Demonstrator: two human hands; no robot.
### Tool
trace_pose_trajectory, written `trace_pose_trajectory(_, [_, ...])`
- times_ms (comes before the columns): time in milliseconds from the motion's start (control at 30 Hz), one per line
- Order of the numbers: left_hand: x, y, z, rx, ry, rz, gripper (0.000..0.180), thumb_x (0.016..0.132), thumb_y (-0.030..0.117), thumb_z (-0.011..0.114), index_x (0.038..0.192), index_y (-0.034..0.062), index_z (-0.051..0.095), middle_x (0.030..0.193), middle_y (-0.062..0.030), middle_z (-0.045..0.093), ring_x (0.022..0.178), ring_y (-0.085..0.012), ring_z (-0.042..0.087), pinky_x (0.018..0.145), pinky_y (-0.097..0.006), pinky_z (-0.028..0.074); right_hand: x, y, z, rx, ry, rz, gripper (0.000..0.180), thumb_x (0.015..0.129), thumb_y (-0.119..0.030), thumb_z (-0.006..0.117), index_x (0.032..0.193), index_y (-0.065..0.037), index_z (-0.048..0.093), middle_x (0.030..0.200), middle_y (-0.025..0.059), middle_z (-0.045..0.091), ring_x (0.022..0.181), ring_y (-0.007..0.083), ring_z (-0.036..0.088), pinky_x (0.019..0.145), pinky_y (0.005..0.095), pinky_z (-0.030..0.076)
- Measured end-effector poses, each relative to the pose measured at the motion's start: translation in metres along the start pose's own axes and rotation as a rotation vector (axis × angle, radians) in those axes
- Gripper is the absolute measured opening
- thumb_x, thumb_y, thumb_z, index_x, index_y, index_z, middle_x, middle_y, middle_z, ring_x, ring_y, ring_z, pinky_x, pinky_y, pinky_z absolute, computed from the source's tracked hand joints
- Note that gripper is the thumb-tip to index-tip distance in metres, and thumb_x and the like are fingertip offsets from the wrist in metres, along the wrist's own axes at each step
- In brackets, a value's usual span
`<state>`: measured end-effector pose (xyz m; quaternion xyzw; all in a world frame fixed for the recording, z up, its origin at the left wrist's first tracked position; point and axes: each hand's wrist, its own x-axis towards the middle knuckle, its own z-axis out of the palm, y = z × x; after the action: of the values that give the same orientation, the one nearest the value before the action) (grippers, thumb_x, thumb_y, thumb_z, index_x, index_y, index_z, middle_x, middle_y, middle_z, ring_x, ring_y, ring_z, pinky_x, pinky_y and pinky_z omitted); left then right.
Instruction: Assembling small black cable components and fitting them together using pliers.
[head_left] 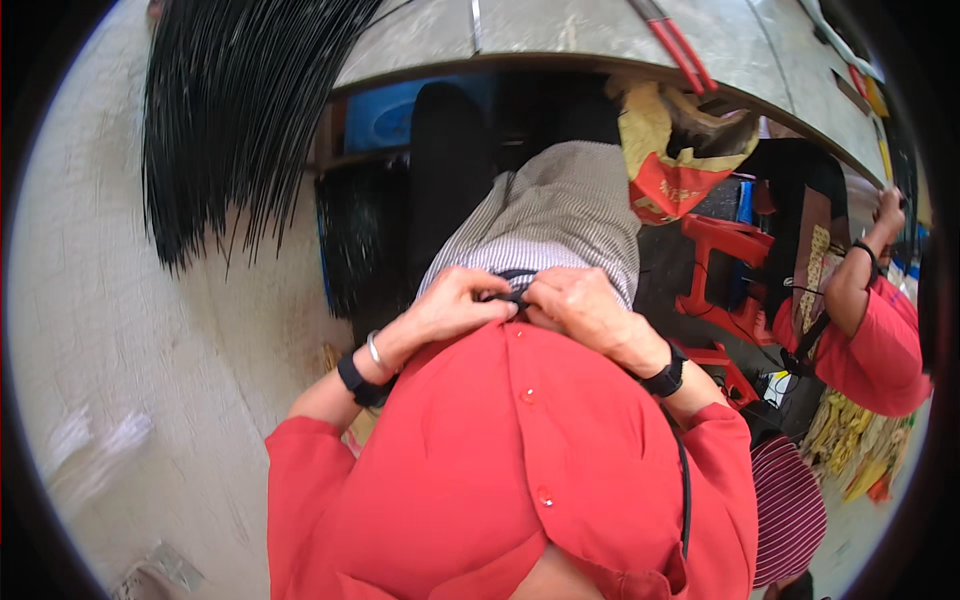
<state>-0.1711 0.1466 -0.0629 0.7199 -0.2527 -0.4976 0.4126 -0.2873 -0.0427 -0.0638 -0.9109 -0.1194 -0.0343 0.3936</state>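
Shirt: a red button-front shirt [510, 450] is worn; a placket with red buttons is seen running from 12 to 6 o'clock down the chest.
Sleeves: red sleeves are seen pushed up the forearms, bunched at 9 and 3 o'clock of the torso.
Left wrist: a black band [357, 382] is worn, with a thin silver bangle [376, 353] just beside it on the hand side.
Right wrist: a black watch-like band [665, 378] is worn.
Legs: grey-and-white fine-striped trousers [560, 215] are noted at 12 o'clock.
Cable: a thin black cord [686, 500] is seen along the right side of the shirt.
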Motion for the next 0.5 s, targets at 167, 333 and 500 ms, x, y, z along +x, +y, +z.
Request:
trace_pose_trajectory(167, [-0.003,0.012,0.002,-0.178,-0.040,-0.094,0.024,0.077,0.014,0.067,0.092,-0.0050,0.067,0.084,-0.0054,0.063,0.078,-0.0085,0.055,0.069,-0.023,0.044,0.000,0.001,0.007,0.091,0.126,0.009,0.012,0.072,-0.013,0.060,0.068,-0.004,0.052,0.064,0.0104,0.055,0.059,0.0297,0.059,0.051,0.0406,0.046])
trace_pose_trajectory(333, [0.002,0.012,0.009,-0.260,-0.044,-0.102,0.020,0.085,0.013,0.063,0.098,-0.0021,0.066,0.084,-0.0004,0.062,0.074,-0.0052,0.052,0.067,-0.022,0.044,-0.005,0.000,0.000,0.082,0.084,0.146,0.013,0.074,-0.012,0.062,0.071,-0.003,0.054,0.069,0.0129,0.059,0.061,0.0317,0.060,0.051,0.0412,0.046])
trace_pose_trajectory(500, [0.016,0.018,0.006,-0.170,0.084,-0.057,0.013,0.090,0.012,0.055,0.086,-0.0001,0.058,0.070,-0.0007,0.056,0.062,-0.0082,0.050,0.056,-0.025,0.041,0.006,-0.006,-0.012,0.287,0.211,0.283,0.012,0.074,-0.009,0.065,0.076,-0.001,0.056,0.072,0.0148,0.060,0.066,0.0345,0.060,0.055,0.0416,0.047])
